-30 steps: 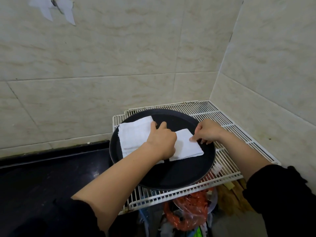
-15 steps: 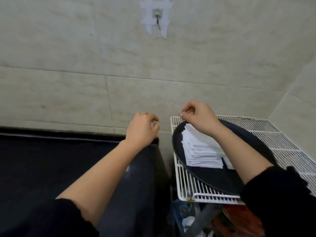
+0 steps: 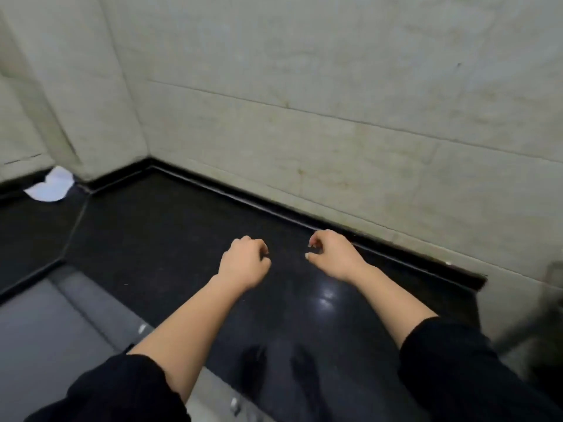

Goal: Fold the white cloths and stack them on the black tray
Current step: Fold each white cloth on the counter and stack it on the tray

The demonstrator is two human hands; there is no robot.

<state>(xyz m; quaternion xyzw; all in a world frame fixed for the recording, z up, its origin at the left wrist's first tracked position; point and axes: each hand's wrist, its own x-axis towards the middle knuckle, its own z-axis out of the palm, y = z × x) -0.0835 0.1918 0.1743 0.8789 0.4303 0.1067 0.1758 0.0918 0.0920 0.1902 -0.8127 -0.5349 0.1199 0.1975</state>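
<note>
Both my hands hover side by side above a black countertop (image 3: 170, 239). My left hand (image 3: 243, 263) has loosely curled fingers and holds nothing. My right hand (image 3: 333, 257), a short gap to its right, is also loosely curled and empty. One crumpled white cloth (image 3: 48, 185) lies on the counter at the far left, next to the wall corner and well away from both hands. The black tray and its stack of folded cloths are out of view.
Beige tiled walls (image 3: 335, 117) close the counter at the back and left. A grey lower surface (image 3: 45, 330) sits at the front left. A blurred metal frame (image 3: 545, 303) shows at the right edge.
My view has swung left, from the tray on the wire rack to the black counter. Both hands left the folded cloths and moved left with it, empty.
</note>
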